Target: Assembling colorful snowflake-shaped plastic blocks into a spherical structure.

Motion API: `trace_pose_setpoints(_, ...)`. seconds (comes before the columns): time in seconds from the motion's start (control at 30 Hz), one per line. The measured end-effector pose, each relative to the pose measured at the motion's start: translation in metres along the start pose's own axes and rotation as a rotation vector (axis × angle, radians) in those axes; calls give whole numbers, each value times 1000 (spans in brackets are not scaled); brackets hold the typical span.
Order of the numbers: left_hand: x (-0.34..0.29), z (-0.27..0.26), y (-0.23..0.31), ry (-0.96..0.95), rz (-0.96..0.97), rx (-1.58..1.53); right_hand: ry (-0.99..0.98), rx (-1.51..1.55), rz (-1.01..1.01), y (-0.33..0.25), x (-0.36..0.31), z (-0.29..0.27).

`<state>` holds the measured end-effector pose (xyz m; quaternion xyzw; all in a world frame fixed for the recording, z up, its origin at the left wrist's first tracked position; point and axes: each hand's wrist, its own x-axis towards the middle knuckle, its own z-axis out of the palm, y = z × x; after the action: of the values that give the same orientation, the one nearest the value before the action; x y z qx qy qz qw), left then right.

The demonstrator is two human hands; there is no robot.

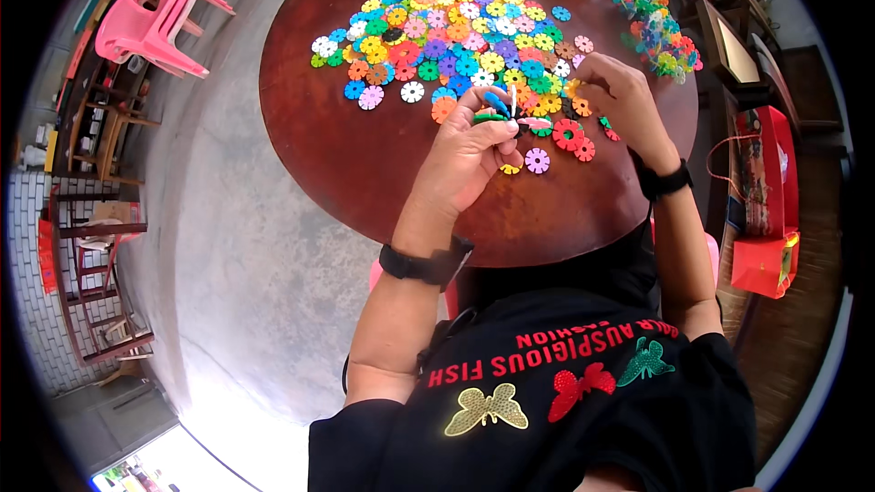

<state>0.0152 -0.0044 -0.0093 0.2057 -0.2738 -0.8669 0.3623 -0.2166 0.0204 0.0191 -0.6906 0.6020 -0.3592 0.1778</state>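
Observation:
My left hand (pixel 467 150) is closed on a small cluster of interlocking plastic discs (pixel 497 112), held up over the near part of the table. Blue, green, white and pink discs stick out between its thumb and fingers. To the right, my right hand (pixel 622 100) hovers at the right edge of the loose disc pile (pixel 456 32). Its fingers are bent inward, and whatever lies between their tips is hidden. Close below it lie a red disc (pixel 568 135) and a red-and-green piece (pixel 609 128). A lilac disc (pixel 537 160) rests nearer to me.
The discs are on a round dark red-brown table (pixel 346 155). Chains of joined discs (pixel 670 46) line its far right edge. Stacked pink plastic chairs (pixel 155 23) stand at the far left. Beside the table on the right are red bags (pixel 764 264).

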Motion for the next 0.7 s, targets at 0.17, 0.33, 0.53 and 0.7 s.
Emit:
trace_pose_setpoints(0.17, -3, 7, 2, -56, 2, 63, 52, 129, -129, -43, -23, 9)
trace_pose_setpoints(0.33, -8, 13, 3, -74, -21, 201, 62, 141, -86, -52, -29, 10)
trace_pose_setpoints(0.53, -8, 11, 5, -139, -44, 202, 109, 56, -192, -55, -34, 8)
trace_pose_setpoints(0.7, -10, 19, 6, -103, -26, 221, 93, 137, -135, -62, -38, 8)
